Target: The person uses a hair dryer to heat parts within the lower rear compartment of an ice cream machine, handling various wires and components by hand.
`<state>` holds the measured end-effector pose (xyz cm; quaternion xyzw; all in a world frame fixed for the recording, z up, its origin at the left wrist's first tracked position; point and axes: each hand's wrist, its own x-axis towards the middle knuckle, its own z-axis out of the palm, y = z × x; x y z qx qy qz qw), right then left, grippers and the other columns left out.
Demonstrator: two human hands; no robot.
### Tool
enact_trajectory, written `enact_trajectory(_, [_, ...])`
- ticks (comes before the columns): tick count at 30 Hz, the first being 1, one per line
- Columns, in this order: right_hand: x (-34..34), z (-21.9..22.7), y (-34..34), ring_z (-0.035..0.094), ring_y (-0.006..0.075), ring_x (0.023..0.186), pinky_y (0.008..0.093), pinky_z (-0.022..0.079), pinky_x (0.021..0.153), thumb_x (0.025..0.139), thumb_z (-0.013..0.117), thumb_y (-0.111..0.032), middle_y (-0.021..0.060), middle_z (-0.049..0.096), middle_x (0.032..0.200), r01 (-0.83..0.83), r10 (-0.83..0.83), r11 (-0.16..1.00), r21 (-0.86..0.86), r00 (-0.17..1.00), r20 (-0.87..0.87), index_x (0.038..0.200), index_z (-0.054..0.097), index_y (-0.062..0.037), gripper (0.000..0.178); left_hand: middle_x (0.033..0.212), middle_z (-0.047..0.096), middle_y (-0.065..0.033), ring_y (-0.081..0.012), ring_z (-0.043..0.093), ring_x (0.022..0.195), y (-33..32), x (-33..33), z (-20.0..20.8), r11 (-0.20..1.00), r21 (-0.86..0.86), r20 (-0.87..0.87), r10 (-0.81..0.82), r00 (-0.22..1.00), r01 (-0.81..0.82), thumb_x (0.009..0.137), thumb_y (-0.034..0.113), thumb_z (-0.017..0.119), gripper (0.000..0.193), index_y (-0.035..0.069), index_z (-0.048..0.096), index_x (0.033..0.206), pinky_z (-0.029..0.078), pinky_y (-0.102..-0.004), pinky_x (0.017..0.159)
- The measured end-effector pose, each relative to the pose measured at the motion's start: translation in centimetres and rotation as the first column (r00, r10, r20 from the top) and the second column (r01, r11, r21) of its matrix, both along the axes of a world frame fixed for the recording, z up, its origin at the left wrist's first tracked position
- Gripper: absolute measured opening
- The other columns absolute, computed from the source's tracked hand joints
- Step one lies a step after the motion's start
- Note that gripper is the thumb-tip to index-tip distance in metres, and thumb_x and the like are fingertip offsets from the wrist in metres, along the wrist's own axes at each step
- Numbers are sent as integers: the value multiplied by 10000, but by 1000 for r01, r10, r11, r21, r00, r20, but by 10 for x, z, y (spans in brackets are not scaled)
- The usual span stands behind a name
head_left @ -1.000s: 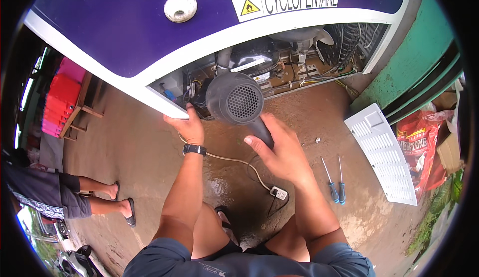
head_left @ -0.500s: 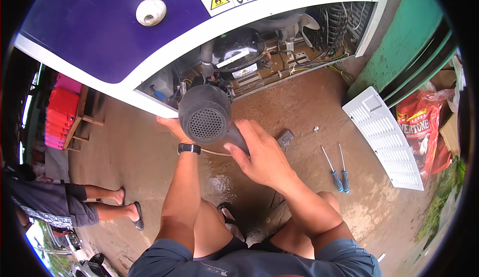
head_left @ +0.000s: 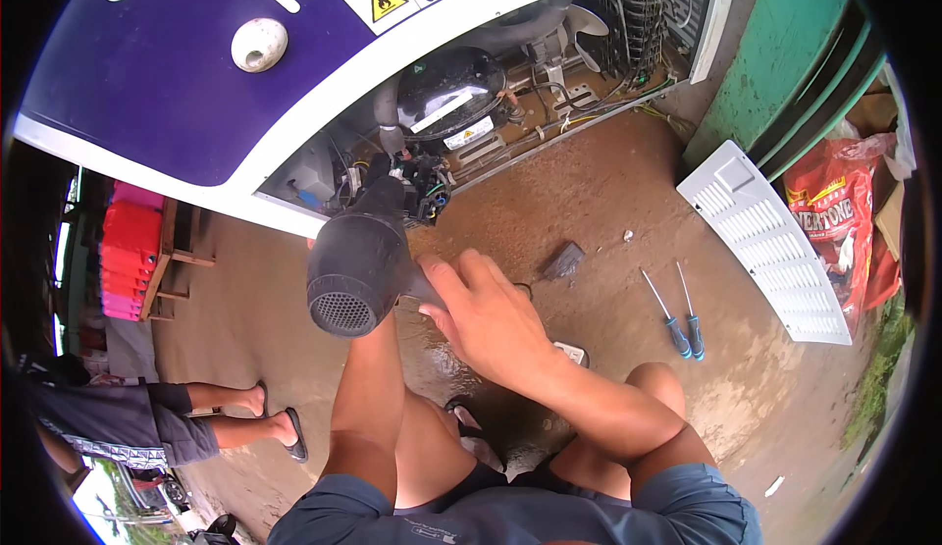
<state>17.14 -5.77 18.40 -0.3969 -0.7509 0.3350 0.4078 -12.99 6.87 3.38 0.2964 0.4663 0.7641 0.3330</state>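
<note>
A black hair dryer (head_left: 359, 262) is gripped by its handle in my right hand (head_left: 486, 319), fingers wrapped round it. Its narrow end points at a cluster of wires and electrical parts (head_left: 424, 187) at the edge of the open compartment of a purple and white freezer (head_left: 186, 84). Behind the wires sits a black compressor (head_left: 446, 92). My left forearm (head_left: 365, 398) reaches up under the dryer, which covers nearly all of my left hand (head_left: 311, 243); only a bit of finger shows by the freezer's lower edge.
Two blue-handled screwdrivers (head_left: 686, 334) lie on the wet floor at right, beside a white vented panel (head_left: 770, 251). Nearer are a small dark box (head_left: 563, 260) and a whitish device (head_left: 570, 354). At left stands a person (head_left: 147, 422), near red and pink stacked items (head_left: 130, 251).
My right hand has swung the dryer left and turned it, so its narrow end now shows. The dryer now hides my left hand and wrist. The whole view has shifted slightly.
</note>
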Motion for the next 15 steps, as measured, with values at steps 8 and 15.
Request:
enact_trajectory(8, [5, 0, 3, 612, 413, 1026, 509, 544, 817, 974, 701, -189, 190, 557, 1079, 12, -12, 1000, -20, 999, -30, 1388, 515, -73, 469, 1381, 446, -251, -364, 516, 1268, 4, -3, -5, 1000, 27, -24, 14, 1000, -13, 924, 141, 756, 723, -51, 305, 1456, 430, -472, 1113])
enact_trajectory(15, [9, -3, 5, 616, 416, 1043, 521, 556, 811, 985, 685, -197, 194, 557, 1088, 56, -56, 998, -1, 997, -50, 1376, 502, -69, 451, 1386, 441, -253, -365, 518, 1263, 8, -4, -3, 999, 32, -43, 17, 999, -15, 926, 145, 756, 722, -48, 306, 1457, 433, -475, 1108])
